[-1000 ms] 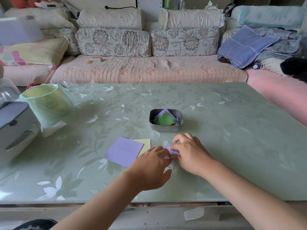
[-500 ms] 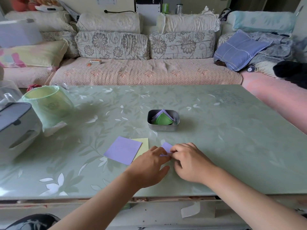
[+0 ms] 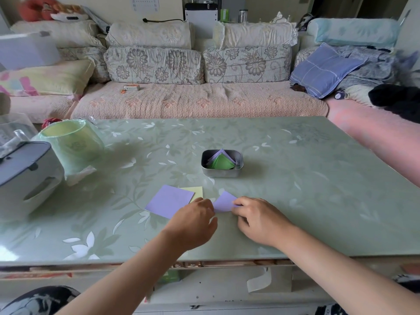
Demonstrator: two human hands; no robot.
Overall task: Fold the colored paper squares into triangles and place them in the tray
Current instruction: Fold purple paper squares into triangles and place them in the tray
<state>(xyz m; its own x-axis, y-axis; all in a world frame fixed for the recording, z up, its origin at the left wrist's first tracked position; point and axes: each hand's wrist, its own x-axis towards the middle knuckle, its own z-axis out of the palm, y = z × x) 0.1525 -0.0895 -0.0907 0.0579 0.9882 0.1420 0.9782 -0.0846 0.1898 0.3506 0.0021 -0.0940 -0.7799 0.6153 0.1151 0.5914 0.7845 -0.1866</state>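
A folded purple paper (image 3: 223, 201) lies on the green table between my hands. My left hand (image 3: 195, 220) pinches its left edge and my right hand (image 3: 256, 218) presses its right corner. Left of them lies a flat purple square (image 3: 169, 200) on top of a yellow square (image 3: 195, 191). Farther back stands a small metal tray (image 3: 222, 172) that holds folded purple and green triangles (image 3: 221, 162).
A pale green bin with a bag liner (image 3: 70, 146) and a grey-white appliance (image 3: 25, 176) stand at the table's left. A sofa with cushions (image 3: 200, 103) runs behind the table. The table's front edge (image 3: 204, 261) is just below my wrists.
The purple paper shows more between my hands now, with its upper tip uncovered. Both hands have stayed on it at nearly the same spot on the table.
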